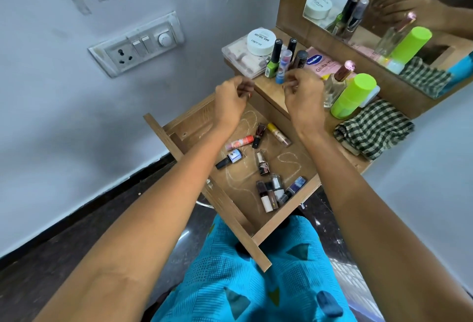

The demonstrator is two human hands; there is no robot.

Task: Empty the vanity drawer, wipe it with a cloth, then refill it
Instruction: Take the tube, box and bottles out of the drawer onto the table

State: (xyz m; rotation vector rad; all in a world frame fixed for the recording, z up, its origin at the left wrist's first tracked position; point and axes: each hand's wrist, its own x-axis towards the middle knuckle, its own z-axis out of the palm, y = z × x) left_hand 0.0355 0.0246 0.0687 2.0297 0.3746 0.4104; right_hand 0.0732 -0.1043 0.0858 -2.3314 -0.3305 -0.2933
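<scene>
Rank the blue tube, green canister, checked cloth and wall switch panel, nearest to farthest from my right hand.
1. Blue tube, upright on the vanity top, just beside the right hand.
2. Green canister, to the hand's right.
3. Checked cloth, beyond the canister at the right end.
4. Switch panel, on the left wall.
</scene>
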